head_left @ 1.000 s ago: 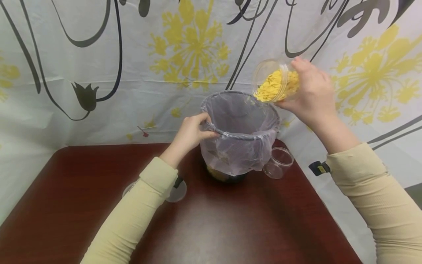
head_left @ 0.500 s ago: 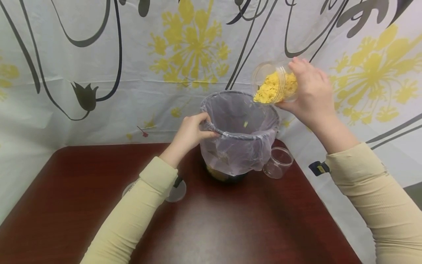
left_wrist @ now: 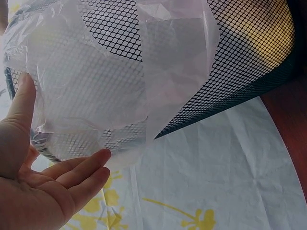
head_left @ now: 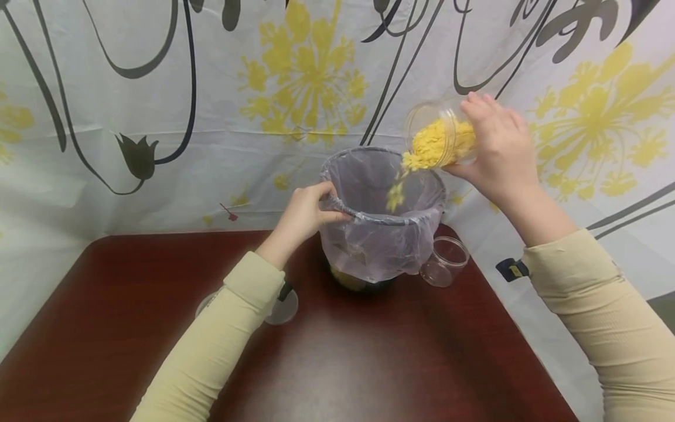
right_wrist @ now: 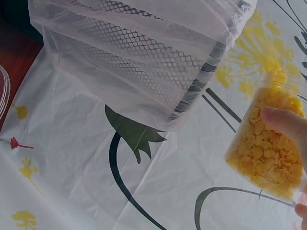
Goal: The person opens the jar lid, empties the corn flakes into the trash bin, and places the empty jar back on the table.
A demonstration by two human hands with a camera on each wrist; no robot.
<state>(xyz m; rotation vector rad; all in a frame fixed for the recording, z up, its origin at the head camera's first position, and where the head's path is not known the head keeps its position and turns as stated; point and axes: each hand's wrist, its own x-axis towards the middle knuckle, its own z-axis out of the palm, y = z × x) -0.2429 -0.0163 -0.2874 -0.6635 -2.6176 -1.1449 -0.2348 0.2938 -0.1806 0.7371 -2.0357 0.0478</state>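
Note:
A dark mesh wastebasket (left_wrist: 240, 43), lined with a thin translucent plastic bag (head_left: 377, 249), stands toward the back of the table. My left hand (head_left: 308, 214) grips its rim on the left side, thumb and fingers on either side of the bag's folded edge. In my right hand (head_left: 501, 146) is a clear plastic jar (right_wrist: 268, 143), tipped sideways over the basket's right rim. Yellow flakes (head_left: 432, 143) fill part of the jar and spill from its mouth. A small stream of falling flakes (head_left: 395, 196) shows inside the basket's opening.
Beside the basket on the right stands another clear jar (head_left: 445, 262), near the edge of the dark red table (head_left: 358, 357). A clear round lid (head_left: 283, 308) lies partly behind my left forearm. A flower-patterned curtain (head_left: 211, 117) hangs behind.
Flakes have slid toward the jar's mouth and now pour into the basket; half a second ago a single piece was falling. Both hands hold nearly the same place.

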